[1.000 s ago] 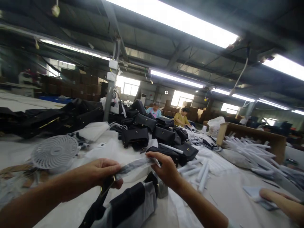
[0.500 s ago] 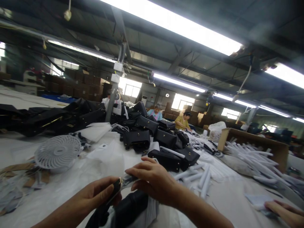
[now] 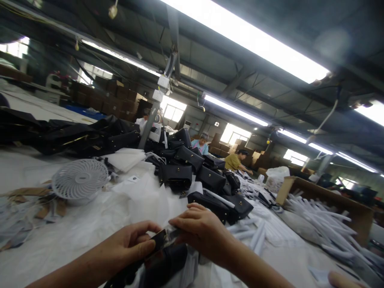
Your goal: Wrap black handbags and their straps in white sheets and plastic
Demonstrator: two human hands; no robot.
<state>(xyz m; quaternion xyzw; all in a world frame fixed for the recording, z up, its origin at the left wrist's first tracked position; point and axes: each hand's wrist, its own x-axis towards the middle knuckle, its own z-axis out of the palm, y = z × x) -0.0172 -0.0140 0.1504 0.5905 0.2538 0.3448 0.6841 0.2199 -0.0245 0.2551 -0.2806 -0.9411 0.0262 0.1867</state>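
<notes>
My left hand (image 3: 132,242) pinches the end of a black strap (image 3: 160,240) between thumb and fingers, with a small glint of metal near its tip. Close against it, my right hand (image 3: 204,228) has its fingers closed around a greyish, film-like bit; what exactly it grips is blurred and partly hidden. Just below both hands lies a black bag (image 3: 166,262), with white wrapping (image 3: 192,264) beside it. The lower part of the bag runs out of the picture.
Black handbags (image 3: 211,179) are piled ahead. A white fan (image 3: 80,179) stands on the left among paper scraps. To the right, a cardboard box (image 3: 327,196) spills white rolls (image 3: 318,218). Another person's hand (image 3: 343,280) shows at the lower right. Two co-workers sit beyond the pile.
The view has tilted, shifting the scene somewhat. My hands stay together at the strap end, a little lower in the picture. The other person's hand has slid lower, mostly out of view.
</notes>
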